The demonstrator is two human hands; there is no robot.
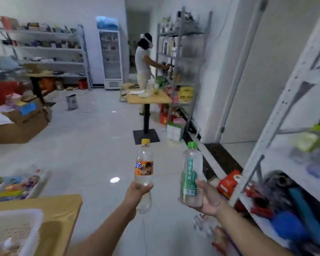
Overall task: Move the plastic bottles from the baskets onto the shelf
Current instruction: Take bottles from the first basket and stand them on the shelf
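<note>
the left grip (pixel 139 191), a bare hand in the lower middle of the frame, is clenched round the lower half of a clear plastic bottle with an orange cap (pixel 144 169) and an orange label, held upright. just right of it, the right grip (pixel 210 199) grasps a clear bottle with a green cap (pixel 190 174) and a green label, also upright, with the fingers curled behind its base and the thumb at its side. the two bottles are near each other but apart, both in the air above the pale tiled floor (pixel 92 148).

the white metal shelf (pixel 277 126) runs up the right edge of the frame. its lower levels carry blurred things, among them something blue and something red. neither bottle touches it.

in the lower left corner a white basket (pixel 26 218) stands on a wooden counter (pixel 63 209). its contents are too blurred to name. above that, at the left edge, a second basket (pixel 39 183) holds colourful packets.

in the upper middle another person (pixel 142 60) in light clothes stands by a grey rack (pixel 181 52), beside a small wooden counter on a black post (pixel 148 98). a glass-door fridge (pixel 110 52) stands against the far wall, and a cardboard box (pixel 20 126) lies at the left.
</note>
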